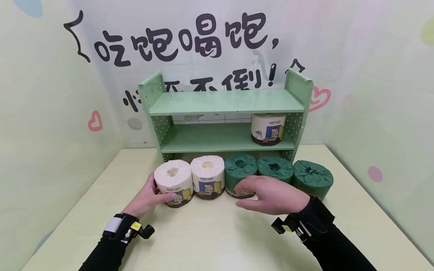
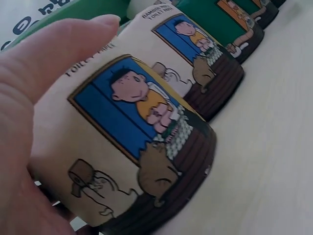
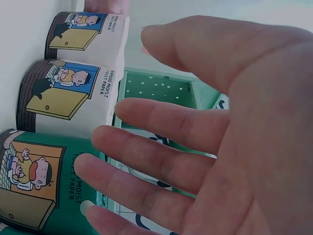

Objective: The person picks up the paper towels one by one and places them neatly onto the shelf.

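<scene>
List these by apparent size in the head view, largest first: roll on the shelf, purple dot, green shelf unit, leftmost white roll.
1. Green shelf unit
2. Leftmost white roll
3. Roll on the shelf
4. Purple dot
The two rolls' true sizes are unsure; one stands farther back.

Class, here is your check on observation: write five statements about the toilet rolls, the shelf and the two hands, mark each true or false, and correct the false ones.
1. The left hand grips the leftmost white toilet roll. True.
2. Three green toilet rolls stand in the row on the table. True.
3. The right hand holds a green toilet roll. False: it holds nothing.
4. The white toilet roll on the shelf is at the left end of its board. False: it is at the right end.
5. The green shelf unit stands behind the row. True.
</scene>
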Available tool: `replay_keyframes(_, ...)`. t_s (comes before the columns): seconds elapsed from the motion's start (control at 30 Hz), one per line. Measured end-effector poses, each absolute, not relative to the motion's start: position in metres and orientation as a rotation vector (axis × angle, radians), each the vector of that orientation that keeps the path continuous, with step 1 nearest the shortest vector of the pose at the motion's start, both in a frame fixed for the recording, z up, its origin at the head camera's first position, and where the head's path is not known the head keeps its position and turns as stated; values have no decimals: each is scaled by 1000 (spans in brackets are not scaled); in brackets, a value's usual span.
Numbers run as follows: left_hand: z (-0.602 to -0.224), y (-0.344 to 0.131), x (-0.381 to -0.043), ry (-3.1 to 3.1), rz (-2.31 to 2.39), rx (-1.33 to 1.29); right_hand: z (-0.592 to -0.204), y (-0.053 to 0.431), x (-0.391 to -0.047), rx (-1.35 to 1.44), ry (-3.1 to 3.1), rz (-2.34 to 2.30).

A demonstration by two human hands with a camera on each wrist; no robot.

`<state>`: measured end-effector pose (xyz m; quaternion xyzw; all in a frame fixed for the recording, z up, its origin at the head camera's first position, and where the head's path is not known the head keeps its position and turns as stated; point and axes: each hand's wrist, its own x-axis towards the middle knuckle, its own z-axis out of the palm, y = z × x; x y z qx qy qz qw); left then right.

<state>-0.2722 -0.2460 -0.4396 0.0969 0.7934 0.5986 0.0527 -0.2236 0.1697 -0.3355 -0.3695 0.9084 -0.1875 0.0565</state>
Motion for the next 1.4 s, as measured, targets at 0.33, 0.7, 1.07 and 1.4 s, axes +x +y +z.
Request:
replay_keyframes(0.33, -446, -243, -270, 2502, 1766, 259, -334, 168, -222, -1108, 2755, -565)
replay_keyframes(0.7, -448, -243, -273, 2514, 1765, 258, -334, 169, -221, -1095, 2754, -572)
replay_keyframes(1.07, -447, -242, -273, 2584, 1742, 201, -334, 170, -222, -1100, 2760, -575)
replay_keyframes(1.4, -446, -246, -271, 2591, 1785, 157, -333, 170, -222, -1098, 2762, -572)
